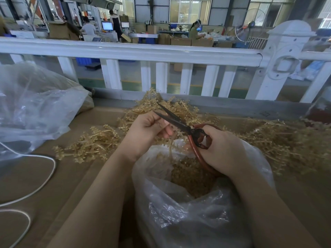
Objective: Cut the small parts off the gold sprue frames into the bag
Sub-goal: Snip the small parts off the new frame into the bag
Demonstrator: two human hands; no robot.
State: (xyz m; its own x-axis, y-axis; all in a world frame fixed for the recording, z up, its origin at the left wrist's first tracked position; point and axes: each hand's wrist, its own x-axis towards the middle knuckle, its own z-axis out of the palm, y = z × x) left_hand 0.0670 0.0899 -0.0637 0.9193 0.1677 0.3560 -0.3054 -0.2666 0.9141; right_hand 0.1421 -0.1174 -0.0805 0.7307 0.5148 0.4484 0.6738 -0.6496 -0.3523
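My right hand (pixel 223 149) grips the red handles of black-bladed scissors (pixel 175 120), whose blades stand apart and point up-left. My left hand (pixel 146 131) pinches a gold sprue frame (pixel 170 145) whose stem hangs down below the fingers, right beside the blades. Both hands hover over an open clear plastic bag (pixel 179 212) that holds a heap of small gold parts (pixel 193 178). Most of the held frame is hidden by my left hand.
Piles of gold sprue frames lie on the brown table at left (pixel 89 145), behind the hands (pixel 161 104) and at right (pixel 286 144). A big crumpled clear bag (pixel 35 108) sits far left, a white cable (pixel 41 187) near it. A white railing (pixel 136 52) bounds the table's far side.
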